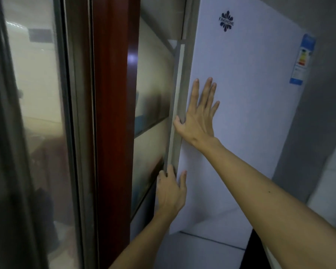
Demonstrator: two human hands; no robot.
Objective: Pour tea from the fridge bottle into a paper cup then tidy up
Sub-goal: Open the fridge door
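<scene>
Both your bare arms reach out to the white fridge door [241,117]; your right hand [199,117] lies flat on the door front, fingers [209,90] spread apart and pointing up, thumb hooked round the door's grey left edge [177,117]; your left hand [171,191] sits lower on that same edge, fingers curled and clamped on it, thumb resting on the door front; a blue flower logo [226,21] sits high on the door; a dark red frame [113,133] stands left of the door; the bottle and cup are out of sight.
</scene>
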